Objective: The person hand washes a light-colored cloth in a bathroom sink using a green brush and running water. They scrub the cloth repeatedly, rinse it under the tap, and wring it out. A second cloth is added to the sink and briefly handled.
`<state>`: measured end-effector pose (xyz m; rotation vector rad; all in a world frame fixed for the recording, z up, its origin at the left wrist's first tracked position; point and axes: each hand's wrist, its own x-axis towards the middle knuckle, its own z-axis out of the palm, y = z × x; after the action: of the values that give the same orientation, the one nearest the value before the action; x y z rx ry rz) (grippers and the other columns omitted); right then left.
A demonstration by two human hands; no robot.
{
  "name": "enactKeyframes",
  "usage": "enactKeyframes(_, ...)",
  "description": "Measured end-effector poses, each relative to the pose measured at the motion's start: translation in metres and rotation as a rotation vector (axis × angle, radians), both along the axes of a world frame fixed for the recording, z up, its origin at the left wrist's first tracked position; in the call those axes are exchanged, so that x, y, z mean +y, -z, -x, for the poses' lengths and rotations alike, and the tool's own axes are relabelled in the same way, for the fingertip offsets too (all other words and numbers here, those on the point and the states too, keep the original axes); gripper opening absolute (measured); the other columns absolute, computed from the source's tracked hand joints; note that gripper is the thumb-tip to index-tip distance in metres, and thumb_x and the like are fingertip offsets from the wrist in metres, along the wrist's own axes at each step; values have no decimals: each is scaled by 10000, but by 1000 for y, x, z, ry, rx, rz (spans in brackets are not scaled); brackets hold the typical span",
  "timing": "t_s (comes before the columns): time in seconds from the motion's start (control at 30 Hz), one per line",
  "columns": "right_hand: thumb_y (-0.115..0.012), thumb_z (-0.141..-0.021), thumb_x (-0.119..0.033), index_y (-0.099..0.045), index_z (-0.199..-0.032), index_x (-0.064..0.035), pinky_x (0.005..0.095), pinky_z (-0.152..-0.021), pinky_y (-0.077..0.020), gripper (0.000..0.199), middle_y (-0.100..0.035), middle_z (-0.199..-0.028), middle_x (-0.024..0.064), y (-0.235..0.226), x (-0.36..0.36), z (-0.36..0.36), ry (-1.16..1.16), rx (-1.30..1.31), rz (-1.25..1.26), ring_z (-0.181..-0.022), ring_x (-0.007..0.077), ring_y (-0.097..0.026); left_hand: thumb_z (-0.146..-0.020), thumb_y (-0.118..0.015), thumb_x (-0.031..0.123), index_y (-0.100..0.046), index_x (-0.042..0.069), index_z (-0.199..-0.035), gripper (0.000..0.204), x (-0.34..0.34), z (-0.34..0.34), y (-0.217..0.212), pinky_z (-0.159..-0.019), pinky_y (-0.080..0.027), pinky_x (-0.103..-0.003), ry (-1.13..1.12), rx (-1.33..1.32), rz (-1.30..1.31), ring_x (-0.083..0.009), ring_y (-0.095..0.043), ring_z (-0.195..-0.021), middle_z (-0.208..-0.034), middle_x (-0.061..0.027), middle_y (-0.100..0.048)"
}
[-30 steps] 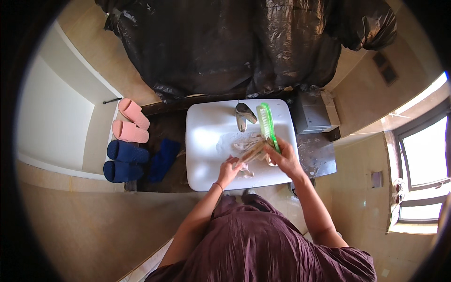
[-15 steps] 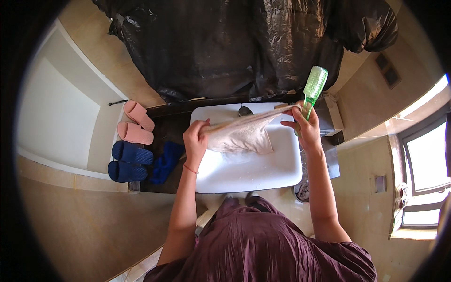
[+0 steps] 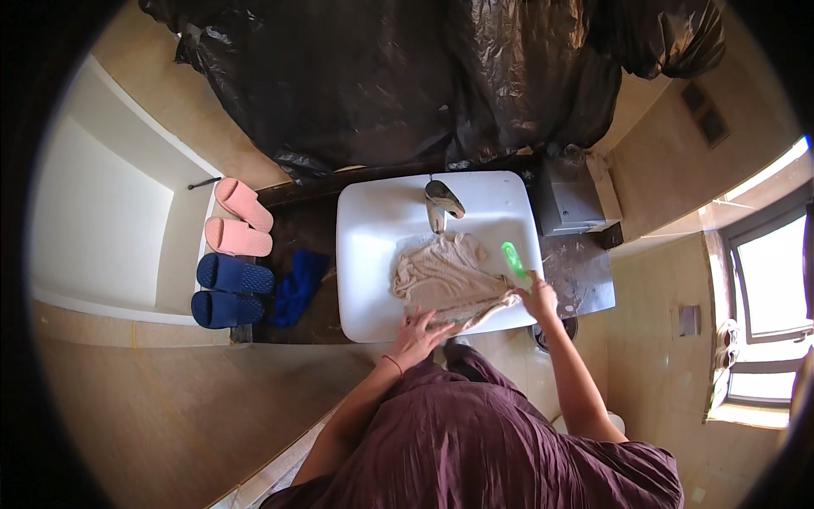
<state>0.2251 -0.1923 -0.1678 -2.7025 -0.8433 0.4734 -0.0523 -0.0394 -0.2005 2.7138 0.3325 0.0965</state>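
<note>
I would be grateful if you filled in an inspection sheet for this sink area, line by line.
Surface: white sink on a dark counter, with a faucet at its far side.
Job's things: beige cloth spread in the sink; green brush over the sink's right side.
Clutter: pink slippers, blue slippers and a crumpled blue cloth left of the sink; grey box to its right.
Hands: left hand, fingers spread at the beige cloth's near edge; right hand grips the brush's handle.
Cables: nothing seen.
Surroundings: black plastic sheeting beyond the sink; window at right.
</note>
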Motion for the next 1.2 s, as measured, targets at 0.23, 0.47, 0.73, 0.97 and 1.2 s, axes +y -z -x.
enactKeyframes(0.23,-469,-912,-367,-583,-1202,-330,453,-606,-500,314,-656,-808,158,14,15,103,-490,152,150,-707,332,-646,-891,-523,287,-474,339,-1332,447,-7,17,34,-1032,-299,-518,-44,73,-95,-404,-376,-1256,-1298,-205,-456)
enactKeyframes(0.47,-491,-887,-326,-650,-976,-193,406,-510,-464,227,-668,-750,77,24,-12,10,-315,-86,313,-648,234,-649,-889,-519,245,-511,318,-1306,423,-8,11,18,-1040,-304,-490,-65,0,-22,-386,-416,-1226,-1310,-205,-449)
enactKeyframes(0.73,-504,-889,-438,-625,-1144,-369,428,-651,-512,291,-671,-800,130,35,-18,63,-285,99,252,-722,290,-659,-864,-556,223,-595,290,-1224,368,-10,16,22,-1045,-294,-475,-109,-54,14,-352,-428,-1216,-1306,-188,-459)
enactKeyframes(0.97,-465,-917,-430,-615,-1165,-346,430,-578,-514,302,-665,-735,123,42,-18,57,-316,-161,325,-634,289,-651,-863,-554,224,-592,271,-1228,369,-13,11,23,-1052,-297,-446,-144,-82,73,-333,-447,-1200,-1304,-163,-479)
enactKeyframes(1.2,-497,-894,-451,-612,-1155,-382,423,-655,-520,293,-680,-827,117,32,-32,31,-136,2,419,-757,290,-666,-850,-546,159,-610,207,-1186,345,-9,13,11,-1048,-318,-412,-147,-83,169,-296,-465,-1200,-1258,-117,-532)
